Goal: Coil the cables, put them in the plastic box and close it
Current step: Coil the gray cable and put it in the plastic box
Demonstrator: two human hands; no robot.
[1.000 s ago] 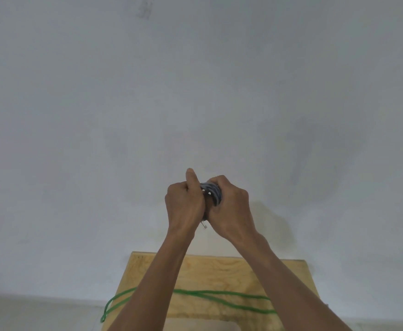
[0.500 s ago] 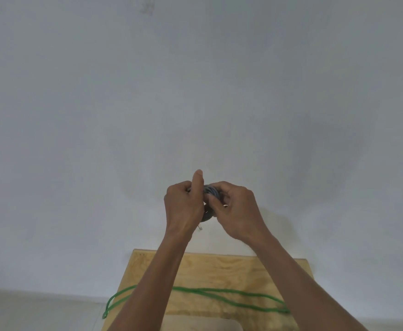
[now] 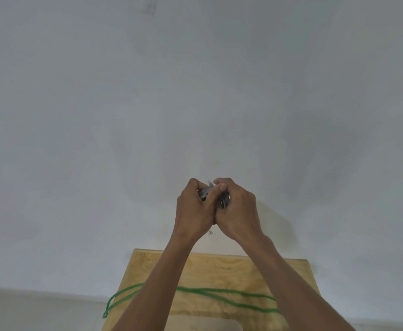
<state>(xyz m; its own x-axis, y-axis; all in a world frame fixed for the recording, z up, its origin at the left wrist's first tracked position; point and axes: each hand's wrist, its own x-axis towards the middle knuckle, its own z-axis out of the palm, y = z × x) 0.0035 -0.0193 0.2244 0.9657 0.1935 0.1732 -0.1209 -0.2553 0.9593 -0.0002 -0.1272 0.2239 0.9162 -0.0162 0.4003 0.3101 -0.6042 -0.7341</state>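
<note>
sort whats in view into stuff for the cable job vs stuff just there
Job:
- grey cable coil, gripped by left hand and right hand
- green cable, uncoiled on the table

Just there:
- wooden table
- white wall

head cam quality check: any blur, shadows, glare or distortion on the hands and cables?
Head view: light is soft and even, no glare; the hands cast a faint shadow on the wall to their right. The grey cable coil between left hand and right hand is slightly soft, mostly hidden. The green cable on the wooden table reads clearly. Wide-angle stretch shows in the forearms at the bottom edge.
</note>
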